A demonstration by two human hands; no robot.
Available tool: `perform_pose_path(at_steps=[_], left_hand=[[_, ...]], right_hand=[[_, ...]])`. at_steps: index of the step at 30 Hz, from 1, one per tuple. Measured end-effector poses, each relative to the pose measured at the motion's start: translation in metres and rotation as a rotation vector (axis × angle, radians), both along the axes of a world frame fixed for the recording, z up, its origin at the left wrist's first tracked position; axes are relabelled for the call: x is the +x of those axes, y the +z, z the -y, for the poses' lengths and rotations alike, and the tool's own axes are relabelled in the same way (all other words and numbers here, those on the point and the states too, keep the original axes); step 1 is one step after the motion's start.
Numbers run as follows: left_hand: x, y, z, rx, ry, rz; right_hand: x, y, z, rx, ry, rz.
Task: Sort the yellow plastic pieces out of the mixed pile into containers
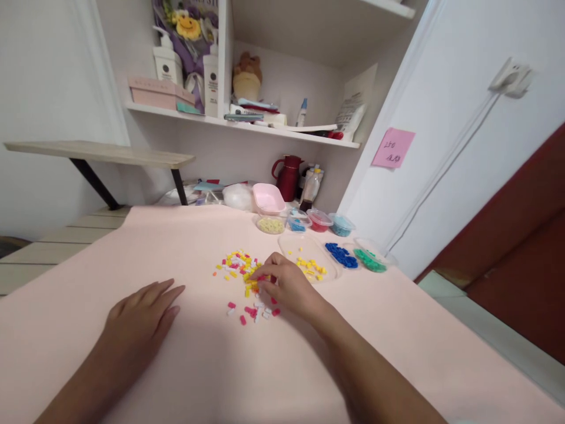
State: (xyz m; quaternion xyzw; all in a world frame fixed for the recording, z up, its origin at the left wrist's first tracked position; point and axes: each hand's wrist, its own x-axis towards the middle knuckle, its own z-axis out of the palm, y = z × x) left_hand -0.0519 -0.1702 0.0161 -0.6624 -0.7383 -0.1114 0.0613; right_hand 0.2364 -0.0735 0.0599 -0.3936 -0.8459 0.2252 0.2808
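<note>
Small yellow, white, pink and orange plastic blocks lie in a loose pile on the pink tablecloth. My right hand reaches into the right side of this pile, its thumb and fingers bent together at the yellow blocks. Whatever is between those fingertips is too small to make out. Just beyond that hand, a clear shallow tray holds loose yellow blocks. To the left, my left hand rests palm down on the cloth, fingers stretched out and holding nothing. Pink and white blocks are scattered nearer to me.
Clear tubs of dark blue pieces and green pieces stand at the right. Behind are tubs of pale yellow, red and light blue pieces, a pink basin and a red jug.
</note>
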Motion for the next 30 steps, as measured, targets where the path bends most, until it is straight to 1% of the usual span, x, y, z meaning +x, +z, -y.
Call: perform_pose_path(at_steps=[3,8,12,16,20,23,25,27,30], left_hand=[[0.001,0.000,0.000,0.008,0.004,0.003],[0.003,0.003,-0.001,-0.025,0.017,0.019],[0.004,0.007,-0.002,-0.044,0.028,0.021],[0.006,0.010,0.000,-0.070,0.033,0.021],[0.005,0.010,0.000,-0.067,0.043,0.018],[-0.001,0.006,-0.003,-0.057,0.041,0.017],[-0.007,0.000,-0.005,-0.043,0.032,0.016],[-0.015,-0.008,-0.008,-0.014,0.001,0.025],[-0.029,-0.023,-0.015,0.087,-0.049,0.068]], right_hand=[[-0.002,-0.003,0.000,-0.020,0.005,0.043],[-0.004,-0.006,0.000,-0.033,0.034,0.079],[-0.006,-0.009,0.001,-0.004,0.046,0.160],[-0.010,-0.009,0.004,0.030,0.075,0.178],[-0.014,-0.007,0.006,0.066,0.072,0.189],[-0.013,-0.005,0.004,0.083,0.072,0.119],[-0.008,-0.002,-0.001,0.100,0.043,0.040],[0.001,0.004,-0.007,0.130,-0.030,-0.049],[0.022,0.015,-0.019,0.174,-0.179,-0.185]])
